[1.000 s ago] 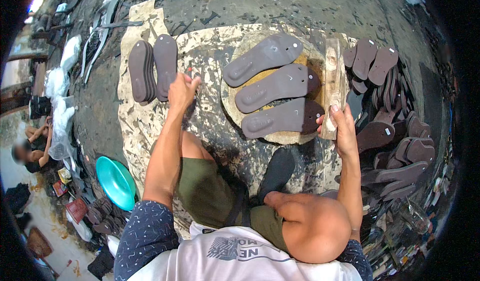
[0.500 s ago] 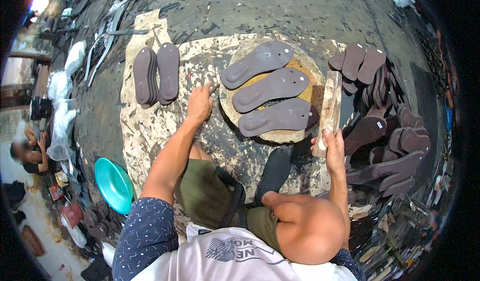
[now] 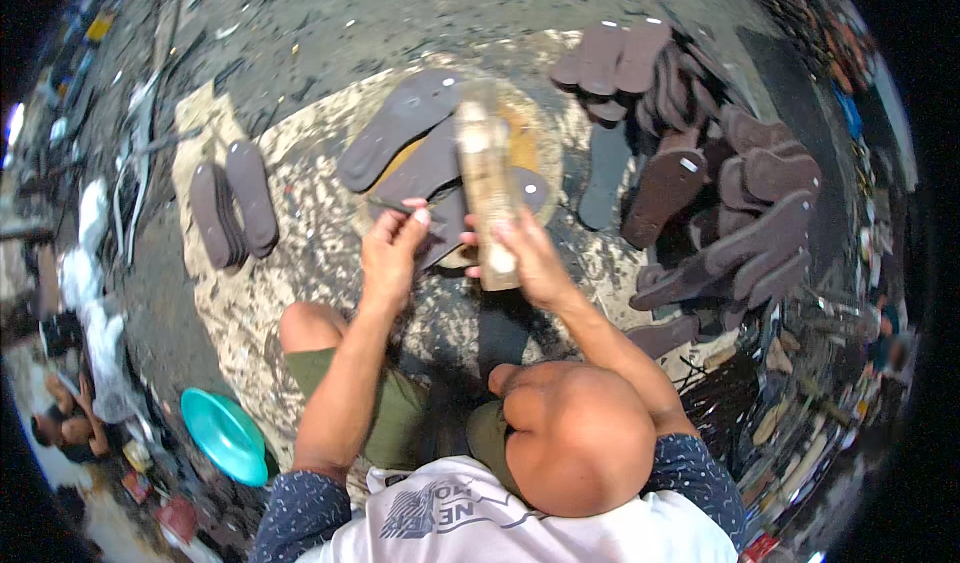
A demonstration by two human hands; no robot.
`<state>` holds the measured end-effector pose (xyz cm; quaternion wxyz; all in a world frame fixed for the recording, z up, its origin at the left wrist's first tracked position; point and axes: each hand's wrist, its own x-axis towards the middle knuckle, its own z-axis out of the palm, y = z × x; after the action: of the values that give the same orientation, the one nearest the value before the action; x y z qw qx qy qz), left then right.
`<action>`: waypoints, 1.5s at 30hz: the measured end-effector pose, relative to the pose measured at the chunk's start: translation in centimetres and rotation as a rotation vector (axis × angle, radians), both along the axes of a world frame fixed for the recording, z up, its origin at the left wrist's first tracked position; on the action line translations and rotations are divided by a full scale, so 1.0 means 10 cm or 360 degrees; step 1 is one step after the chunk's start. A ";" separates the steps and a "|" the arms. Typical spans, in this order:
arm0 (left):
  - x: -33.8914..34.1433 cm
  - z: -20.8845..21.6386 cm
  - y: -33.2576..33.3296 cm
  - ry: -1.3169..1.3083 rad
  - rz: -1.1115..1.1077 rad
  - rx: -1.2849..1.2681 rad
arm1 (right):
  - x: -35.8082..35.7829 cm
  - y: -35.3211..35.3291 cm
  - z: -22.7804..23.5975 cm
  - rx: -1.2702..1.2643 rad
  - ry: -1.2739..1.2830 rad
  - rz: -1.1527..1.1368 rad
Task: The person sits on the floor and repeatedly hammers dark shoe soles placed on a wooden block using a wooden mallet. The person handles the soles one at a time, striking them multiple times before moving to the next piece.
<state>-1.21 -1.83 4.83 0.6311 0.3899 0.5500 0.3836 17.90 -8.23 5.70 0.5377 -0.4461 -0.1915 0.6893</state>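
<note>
a dirty grey concrete floor [image 3: 330, 23] spread under everything, with a stained, paint-spattered sheet [image 3: 300, 293] laid over it where the person sat. on the sheet lay a round tan wooden block [image 3: 520, 138] bearing three dark brown flat rubber sandal soles [image 3: 400, 128] side by side. a pair of the same soles [image 3: 232, 208] stood stacked well apart to the left, a heap of brown soles [image 3: 720, 203] crowded the right side, and a teal plastic bowl [image 3: 225, 433] sat near the person's left knee. the person's bare knee and head filled the lower middle and hid the near part of the sheet.

the right hand [image 3: 535, 258] was clenched around the lower end of a long pale wooden slat [image 3: 487, 188], held above the block and covering part of the soles. its long axis ran nearly straight away from the person, the far end pointing toward the top of the block. the left hand [image 3: 390, 253] pinched a thin dark tool [image 3: 395, 206] just beside the slat, its tip pointing left over the soles.
</note>
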 end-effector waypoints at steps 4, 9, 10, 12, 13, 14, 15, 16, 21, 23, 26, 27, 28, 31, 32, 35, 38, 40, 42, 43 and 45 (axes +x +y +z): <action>0.37 -0.01 -0.29 0.0137 -0.0009 0.0391 | -0.13 0.16 0.03 0.0371 -0.0310 0.0095; 0.32 -0.13 -0.22 -0.0031 0.0324 0.0131 | 0.03 -0.03 -0.23 0.0269 -0.0906 -0.0034; 0.18 -0.18 -0.15 -0.0017 0.0446 0.0080 | 0.08 -0.07 -0.24 0.0298 -0.1068 -0.0055; -0.23 -0.35 -0.08 0.0167 0.0450 0.0232 | 0.22 -0.16 -0.26 0.0133 -0.0940 -0.0057; -0.36 -0.37 -0.13 0.0304 0.0444 0.0138 | 0.26 -0.20 -0.29 0.0025 -0.0622 -0.0086; -0.37 -0.43 -0.14 0.0276 0.0422 0.0128 | 0.30 -0.22 -0.31 -0.0082 -0.0302 -0.0116; -0.37 -0.51 -0.16 0.0250 0.0398 0.0118 | 0.36 -0.22 -0.34 -0.0100 -0.0142 -0.0167; -0.33 -0.49 -0.19 0.0220 0.0372 0.0092 | 0.38 -0.24 -0.26 -0.0179 -0.0056 -0.0215; 0.16 -0.23 -0.26 0.0424 0.0009 0.0459 | 0.31 -0.24 -0.23 0.0041 0.0209 -0.0253; 0.42 -0.20 -0.39 0.0466 -0.0166 0.0575 | 0.19 -0.17 -0.22 0.0092 0.0192 -0.0134; 0.60 -0.15 -0.49 0.0467 -0.0174 0.0659 | 0.08 -0.09 -0.15 0.0277 -0.0163 -0.0066; 0.60 -0.17 -0.49 0.0424 -0.0167 0.0505 | 0.08 -0.08 -0.12 0.0288 -0.0232 -0.0066; 0.58 -0.21 -0.51 0.0432 -0.0146 0.0494 | 0.07 -0.08 -0.10 0.0299 -0.0292 -0.0059; 0.54 -0.20 -0.55 0.0415 0.0036 0.0457 | 0.07 -0.08 -0.22 0.0229 -0.0815 -0.0049; 0.54 -0.08 -0.52 0.0370 0.0157 0.0436 | 0.11 -0.11 -0.26 0.0167 -0.1095 -0.0044; 0.00 -0.21 -0.20 0.0202 0.0443 0.0328 | 0.34 -0.25 -0.40 0.0094 -0.1102 -0.0037; -0.36 -0.47 -0.24 0.0415 0.0227 0.0128 | 0.38 -0.32 -0.38 0.0079 -0.0828 -0.0057; -0.27 -0.58 -0.21 0.0438 0.0229 0.0245 | 0.41 -0.37 -0.38 0.0046 -0.0779 -0.0014; -0.11 -0.41 -0.15 0.0482 0.0161 0.0326 | 0.44 -0.43 -0.28 -0.0041 -0.0553 -0.0033; -0.04 -0.31 -0.11 0.0457 0.0134 0.0323 | 0.45 -0.45 -0.13 -0.0123 -0.0447 -0.0062; 0.06 -0.28 -0.02 0.0401 0.0072 0.0340 | 0.51 -0.51 -0.07 -0.0210 -0.0356 0.0021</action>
<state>-0.65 -2.02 2.08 0.5032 0.4873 0.5896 0.4020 23.04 -13.29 4.97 0.4779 -0.5534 -0.2075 0.6499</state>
